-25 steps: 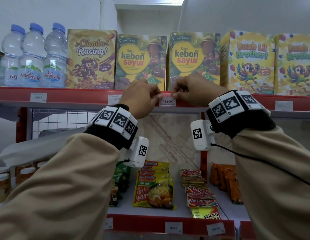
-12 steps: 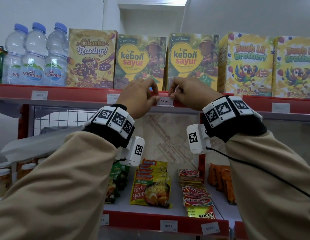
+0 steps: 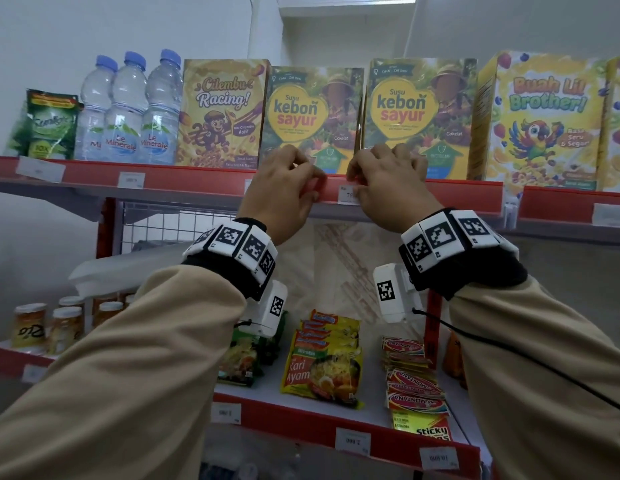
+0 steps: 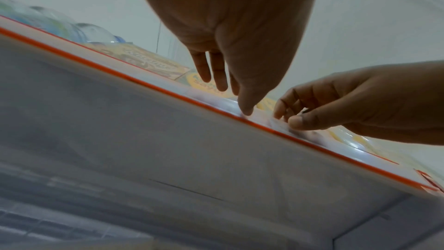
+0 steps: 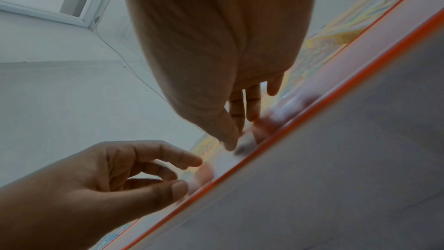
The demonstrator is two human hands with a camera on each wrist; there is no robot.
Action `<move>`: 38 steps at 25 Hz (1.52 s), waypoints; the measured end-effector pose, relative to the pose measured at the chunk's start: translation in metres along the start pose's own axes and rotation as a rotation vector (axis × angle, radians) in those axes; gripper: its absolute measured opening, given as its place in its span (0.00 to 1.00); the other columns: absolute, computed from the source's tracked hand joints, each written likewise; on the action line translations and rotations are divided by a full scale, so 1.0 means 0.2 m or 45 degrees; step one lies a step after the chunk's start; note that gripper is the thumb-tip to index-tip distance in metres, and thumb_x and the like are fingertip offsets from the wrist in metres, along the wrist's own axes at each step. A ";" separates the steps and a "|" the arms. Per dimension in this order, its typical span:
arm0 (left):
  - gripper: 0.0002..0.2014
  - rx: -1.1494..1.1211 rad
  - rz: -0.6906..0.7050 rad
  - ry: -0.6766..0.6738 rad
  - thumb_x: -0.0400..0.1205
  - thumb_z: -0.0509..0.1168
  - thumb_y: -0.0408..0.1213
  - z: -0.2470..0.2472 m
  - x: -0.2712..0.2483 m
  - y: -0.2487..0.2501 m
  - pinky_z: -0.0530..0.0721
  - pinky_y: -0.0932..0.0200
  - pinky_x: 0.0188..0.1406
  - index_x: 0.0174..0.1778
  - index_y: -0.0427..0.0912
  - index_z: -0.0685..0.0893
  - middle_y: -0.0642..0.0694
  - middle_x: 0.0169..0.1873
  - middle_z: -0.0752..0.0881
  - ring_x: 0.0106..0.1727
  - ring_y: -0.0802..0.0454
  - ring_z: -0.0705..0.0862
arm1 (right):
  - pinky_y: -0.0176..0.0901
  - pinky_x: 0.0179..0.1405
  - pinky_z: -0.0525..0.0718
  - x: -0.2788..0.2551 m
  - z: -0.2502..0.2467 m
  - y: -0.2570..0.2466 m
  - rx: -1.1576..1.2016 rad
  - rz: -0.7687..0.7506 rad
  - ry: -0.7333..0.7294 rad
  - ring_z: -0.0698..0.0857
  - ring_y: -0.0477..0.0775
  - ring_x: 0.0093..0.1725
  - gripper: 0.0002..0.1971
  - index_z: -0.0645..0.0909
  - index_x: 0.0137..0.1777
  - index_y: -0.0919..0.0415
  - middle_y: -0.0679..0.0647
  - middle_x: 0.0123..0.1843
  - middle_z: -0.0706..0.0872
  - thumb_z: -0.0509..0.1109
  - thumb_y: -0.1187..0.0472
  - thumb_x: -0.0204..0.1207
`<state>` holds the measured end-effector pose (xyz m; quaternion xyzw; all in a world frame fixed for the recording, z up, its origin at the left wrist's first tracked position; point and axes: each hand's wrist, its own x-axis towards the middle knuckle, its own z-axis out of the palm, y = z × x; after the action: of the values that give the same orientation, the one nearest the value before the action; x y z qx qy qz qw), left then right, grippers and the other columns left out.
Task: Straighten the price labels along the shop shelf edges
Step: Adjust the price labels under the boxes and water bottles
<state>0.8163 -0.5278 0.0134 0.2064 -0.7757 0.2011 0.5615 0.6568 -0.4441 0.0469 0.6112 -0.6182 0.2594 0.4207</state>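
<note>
The white price label printed "75" sits in the red edge strip of the top shelf, below the Susu kebon sayur boxes. My right hand covers the label's right end and pinches it between thumb and curled fingers, as the left wrist view shows for the right hand. My left hand is just left of the label with its fingers loosely curled. Its thumb tip touches the strip, holding nothing.
More labels sit along the top strip: a tilted one far left, one under the water bottles, another at right. The lower shelf edge carries labels in front of noodle packs.
Both hands pinched the label's ends before. My left hand has now come off its left end and rests on the strip beside it. The right hand stays on the label.
</note>
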 end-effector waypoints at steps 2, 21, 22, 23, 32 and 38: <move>0.13 0.028 -0.045 0.002 0.78 0.68 0.36 -0.03 -0.04 -0.08 0.75 0.49 0.62 0.59 0.41 0.84 0.42 0.56 0.78 0.60 0.43 0.74 | 0.56 0.59 0.61 0.02 0.01 -0.05 0.000 0.024 0.004 0.66 0.61 0.64 0.13 0.73 0.59 0.52 0.56 0.63 0.74 0.61 0.65 0.76; 0.17 0.098 0.089 -0.077 0.83 0.63 0.50 -0.23 -0.11 -0.66 0.74 0.48 0.59 0.64 0.47 0.82 0.45 0.57 0.80 0.59 0.45 0.75 | 0.56 0.55 0.69 0.10 0.24 -0.63 -0.225 0.196 0.263 0.74 0.61 0.60 0.20 0.77 0.56 0.53 0.55 0.58 0.76 0.67 0.41 0.71; 0.17 0.092 0.078 -0.070 0.82 0.63 0.51 -0.22 -0.11 -0.67 0.74 0.48 0.59 0.64 0.48 0.82 0.46 0.57 0.79 0.59 0.45 0.74 | 0.55 0.55 0.68 0.10 0.25 -0.63 -0.237 0.211 0.287 0.74 0.61 0.60 0.20 0.77 0.56 0.53 0.55 0.59 0.76 0.66 0.40 0.73; 0.17 0.084 0.067 -0.064 0.82 0.64 0.51 -0.21 -0.11 -0.67 0.74 0.48 0.59 0.64 0.48 0.82 0.46 0.57 0.79 0.59 0.45 0.74 | 0.55 0.56 0.68 0.09 0.26 -0.63 -0.247 0.232 0.297 0.73 0.60 0.61 0.19 0.77 0.56 0.52 0.55 0.59 0.76 0.66 0.40 0.74; 0.21 0.066 0.050 -0.024 0.79 0.67 0.51 -0.18 -0.10 -0.69 0.70 0.50 0.60 0.67 0.51 0.79 0.46 0.58 0.78 0.61 0.44 0.72 | 0.56 0.56 0.68 0.09 0.28 -0.63 -0.360 0.240 0.409 0.72 0.61 0.63 0.17 0.80 0.55 0.52 0.55 0.63 0.73 0.69 0.42 0.73; 0.22 0.064 0.045 -0.028 0.77 0.69 0.53 -0.19 -0.09 -0.69 0.69 0.48 0.59 0.66 0.53 0.80 0.47 0.59 0.78 0.62 0.44 0.71 | 0.53 0.50 0.66 0.09 0.33 -0.64 -0.353 0.278 0.488 0.72 0.62 0.60 0.14 0.78 0.52 0.51 0.56 0.61 0.74 0.63 0.45 0.71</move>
<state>0.9269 -0.6215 0.0191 0.2091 -0.7799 0.2282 0.5440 0.7690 -0.5231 0.0032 0.4173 -0.6191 0.3271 0.5793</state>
